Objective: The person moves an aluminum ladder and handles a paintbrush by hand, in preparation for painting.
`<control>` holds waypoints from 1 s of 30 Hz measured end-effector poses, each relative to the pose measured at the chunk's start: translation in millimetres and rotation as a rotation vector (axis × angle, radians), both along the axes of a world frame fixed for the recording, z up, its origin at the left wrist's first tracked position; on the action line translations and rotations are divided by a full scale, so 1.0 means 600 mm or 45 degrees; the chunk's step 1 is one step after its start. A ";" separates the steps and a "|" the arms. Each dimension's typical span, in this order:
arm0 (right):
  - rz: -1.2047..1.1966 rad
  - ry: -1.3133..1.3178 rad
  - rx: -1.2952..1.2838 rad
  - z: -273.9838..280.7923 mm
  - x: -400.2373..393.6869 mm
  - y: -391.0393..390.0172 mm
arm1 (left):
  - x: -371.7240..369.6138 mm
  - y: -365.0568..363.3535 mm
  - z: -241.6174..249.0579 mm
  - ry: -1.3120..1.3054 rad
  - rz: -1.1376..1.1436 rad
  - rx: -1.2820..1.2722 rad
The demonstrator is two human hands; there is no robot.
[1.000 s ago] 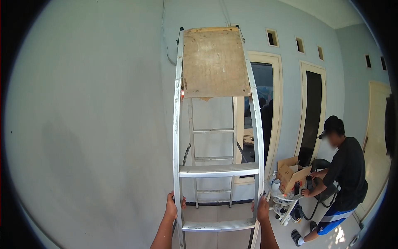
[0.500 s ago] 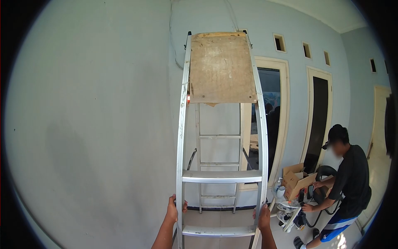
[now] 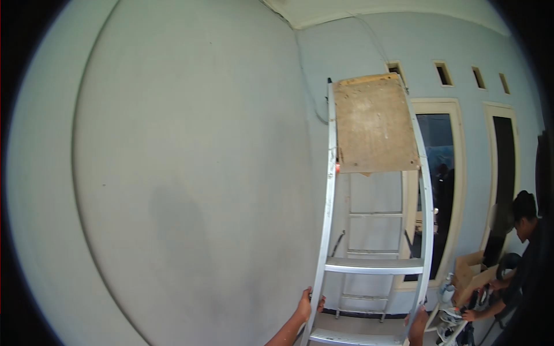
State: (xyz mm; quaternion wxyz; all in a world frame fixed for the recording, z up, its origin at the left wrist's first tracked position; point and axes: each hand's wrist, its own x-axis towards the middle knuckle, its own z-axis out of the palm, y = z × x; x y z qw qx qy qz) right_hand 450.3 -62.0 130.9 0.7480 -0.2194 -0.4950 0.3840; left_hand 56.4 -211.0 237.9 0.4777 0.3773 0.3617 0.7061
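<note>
An aluminium stepladder (image 3: pixel 374 266) stands upright, with a worn wooden board (image 3: pixel 376 124) across its top. My left hand (image 3: pixel 306 305) is wrapped round the ladder's left rail, with fingertips showing on the inner side. On the right rail, lower down, my right hand (image 3: pixel 418 323) is closed round the metal, partly hidden by the rail. Both hands are near the bottom of the view, between two of the ladder's steps.
A plain grey wall (image 3: pixel 202 144) fills the left side. At the right a person in dark clothing (image 3: pixel 528 259) bends over an open cardboard box (image 3: pixel 476 279) and cluttered items. Behind the ladder is a cream-framed window (image 3: pixel 456 190).
The view has swung left and slightly up, so the ladder, my hands and the other person appear farther right and lower. Both my hands still hold the rails.
</note>
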 end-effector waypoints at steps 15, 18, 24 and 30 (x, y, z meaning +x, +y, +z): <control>0.012 -0.449 -0.014 0.165 0.022 -0.193 | 0.064 -0.039 0.024 0.184 0.395 0.111; -0.031 -0.443 0.100 0.120 0.013 -0.151 | 0.050 -0.031 0.007 0.232 0.426 0.071; 0.101 -0.353 -0.041 0.112 0.005 -0.144 | 0.032 -0.029 -0.004 0.398 0.410 0.082; 0.159 -0.327 -0.116 0.127 0.005 -0.154 | 0.046 -0.049 0.006 0.555 0.529 0.128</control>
